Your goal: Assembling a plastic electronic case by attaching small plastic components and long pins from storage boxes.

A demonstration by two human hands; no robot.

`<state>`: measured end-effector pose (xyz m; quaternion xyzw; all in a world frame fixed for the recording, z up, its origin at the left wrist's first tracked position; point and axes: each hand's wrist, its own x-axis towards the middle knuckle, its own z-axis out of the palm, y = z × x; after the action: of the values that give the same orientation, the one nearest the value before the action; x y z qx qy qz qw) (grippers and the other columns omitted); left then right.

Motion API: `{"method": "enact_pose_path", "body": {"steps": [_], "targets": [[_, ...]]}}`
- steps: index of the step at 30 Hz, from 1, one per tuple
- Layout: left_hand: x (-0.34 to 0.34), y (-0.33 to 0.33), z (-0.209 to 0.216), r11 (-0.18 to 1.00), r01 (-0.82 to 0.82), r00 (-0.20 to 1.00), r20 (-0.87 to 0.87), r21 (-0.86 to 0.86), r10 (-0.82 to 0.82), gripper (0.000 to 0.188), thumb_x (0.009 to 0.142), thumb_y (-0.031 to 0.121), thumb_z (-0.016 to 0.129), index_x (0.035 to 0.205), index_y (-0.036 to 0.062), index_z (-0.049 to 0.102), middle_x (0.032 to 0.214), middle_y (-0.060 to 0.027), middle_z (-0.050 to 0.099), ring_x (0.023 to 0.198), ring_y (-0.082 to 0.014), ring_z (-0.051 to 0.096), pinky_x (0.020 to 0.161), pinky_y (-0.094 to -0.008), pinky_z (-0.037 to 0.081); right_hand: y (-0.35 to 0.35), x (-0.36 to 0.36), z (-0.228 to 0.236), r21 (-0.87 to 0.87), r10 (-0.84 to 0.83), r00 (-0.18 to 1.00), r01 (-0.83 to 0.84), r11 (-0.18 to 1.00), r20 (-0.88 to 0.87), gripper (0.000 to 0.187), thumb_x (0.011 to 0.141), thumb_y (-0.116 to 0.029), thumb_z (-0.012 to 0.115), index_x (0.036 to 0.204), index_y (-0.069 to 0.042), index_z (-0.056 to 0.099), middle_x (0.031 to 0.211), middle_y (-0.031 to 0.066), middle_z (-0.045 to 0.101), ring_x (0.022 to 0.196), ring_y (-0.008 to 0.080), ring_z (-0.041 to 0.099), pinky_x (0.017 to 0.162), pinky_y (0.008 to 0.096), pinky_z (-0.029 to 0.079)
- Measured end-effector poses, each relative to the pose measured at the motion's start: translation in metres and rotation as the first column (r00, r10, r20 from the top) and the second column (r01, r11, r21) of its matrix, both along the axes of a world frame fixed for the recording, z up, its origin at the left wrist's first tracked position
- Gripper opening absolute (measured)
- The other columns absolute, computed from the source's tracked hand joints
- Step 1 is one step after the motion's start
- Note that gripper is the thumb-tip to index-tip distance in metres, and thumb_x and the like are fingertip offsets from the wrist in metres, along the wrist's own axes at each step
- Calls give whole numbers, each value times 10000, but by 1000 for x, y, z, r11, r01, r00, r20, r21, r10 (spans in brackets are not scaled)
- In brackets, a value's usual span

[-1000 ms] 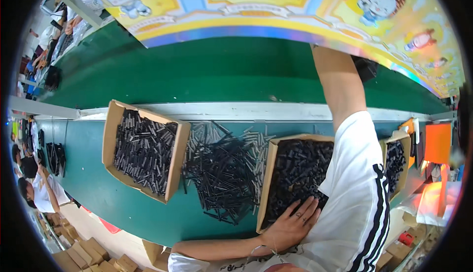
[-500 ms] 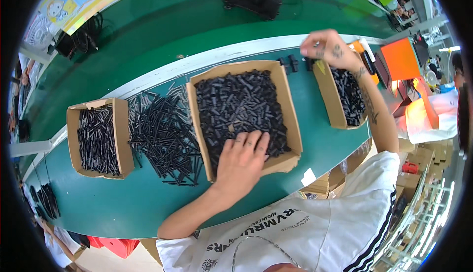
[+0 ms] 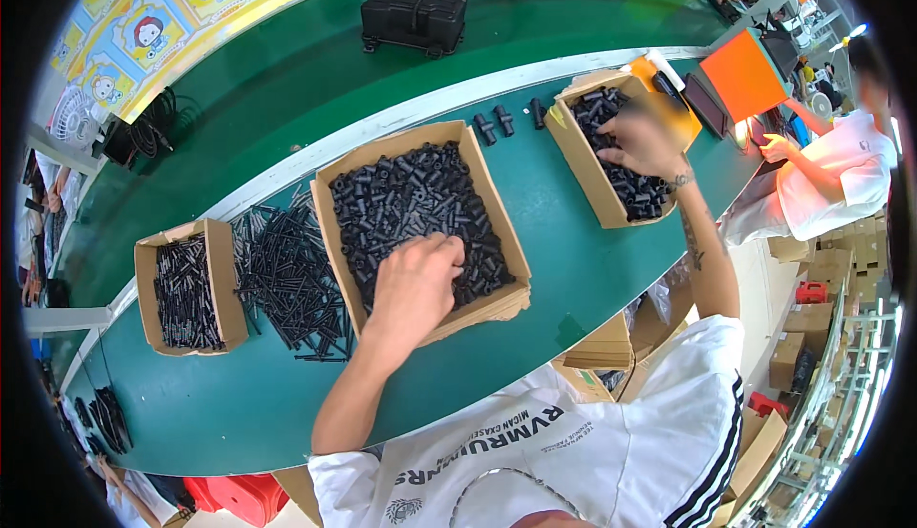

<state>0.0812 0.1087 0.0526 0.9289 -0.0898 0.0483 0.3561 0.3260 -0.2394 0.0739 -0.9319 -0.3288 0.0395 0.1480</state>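
My left hand (image 3: 415,284) rests in the large cardboard box (image 3: 516,301), on a heap of short black plastic fittings (image 3: 411,193). Its fingers are curled in; whatever they grip is hidden. Over the smaller cardboard box (image 3: 585,167) on the right is my right hand (image 3: 646,142), partly blurred, with thumb and fingers apart just above similar black pieces (image 3: 642,195). Nothing shows between them. Between the two boxes, near the far edge, lie a few single black fittings (image 3: 504,120).
Left of the large box lies a pile of long black screw-like rods (image 3: 296,280), beside a small cardboard box (image 3: 229,289) of dark rods. A black case (image 3: 413,20) with a cable sits across the white rail. An orange panel (image 3: 747,76) and a co-worker (image 3: 826,179) are at right.
The view has shifted. My right hand has dropped from beyond the right box's far end to over its contents, thumb and fingers spreading. My left hand's fingers have curled in more.
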Motion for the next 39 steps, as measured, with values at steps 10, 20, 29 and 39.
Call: {"method": "enact_pose_path", "body": {"steps": [10, 20, 29, 39], "targets": [[12, 25, 1, 609, -330, 944, -269, -721, 194, 169, 938, 43, 741, 1086, -39, 726, 996, -98, 752, 845, -135, 728, 741, -266, 580, 5, -24, -22, 198, -102, 994, 94, 976, 33, 283, 774, -37, 841, 951, 2, 623, 929, 146, 664, 871, 310, 664, 749, 385, 546], [9, 37, 1, 225, -374, 926, -377, -900, 32, 264, 998, 118, 689, 1220, -24, 694, 1104, -124, 719, 942, -187, 715, 826, -286, 578, 21, -43, -7, 587, -220, 971, 233, 775, -95, 187, 869, 78, 690, 1047, 21, 682, 969, 98, 698, 842, 154, 713, 737, 274, 591], [9, 40, -10, -236, -440, 896, -407, -866, -176, 139, 1054, 112, 568, 1140, 15, 617, 1027, -112, 673, 881, -186, 666, 761, -267, 563, 41, -45, -14, 214, -230, 962, 196, 957, 148, 275, 983, -190, 666, 1170, 11, 683, 1110, 234, 667, 1046, 435, 641, 922, 459, 512], [12, 40, -8, -269, -394, 912, -336, -879, -236, 344, 1058, 90, 544, 1368, -60, 564, 1091, -102, 639, 971, -172, 677, 868, -268, 587, 12, -32, -29, 149, -248, 969, 244, 958, 8, 272, 836, -24, 768, 1094, -24, 680, 869, 160, 611, 770, 319, 628, 719, 420, 515]]}}
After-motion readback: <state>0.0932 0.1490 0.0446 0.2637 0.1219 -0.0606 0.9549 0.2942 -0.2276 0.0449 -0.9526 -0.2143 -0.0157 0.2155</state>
